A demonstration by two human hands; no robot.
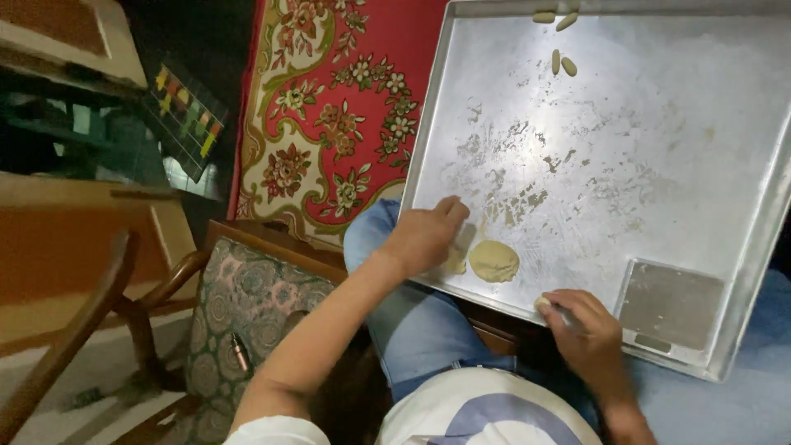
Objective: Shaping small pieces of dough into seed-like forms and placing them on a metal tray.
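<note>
Nearest the camera, the right hand (587, 331) curls over the near rim of the metal tray (659, 165), fingers closed on a small dough piece (542, 305) and what looks like a thin tool (too hidden to tell). Just beyond, the left hand (424, 235) rests half-curled on the tray floor, holding nothing I can make out — the flattened dough lump (493, 260) lies just beside it. At the far rim sit four small shaped dough pieces (560, 41), with a red floral carpet (338, 107) past the tray's edge.
</note>
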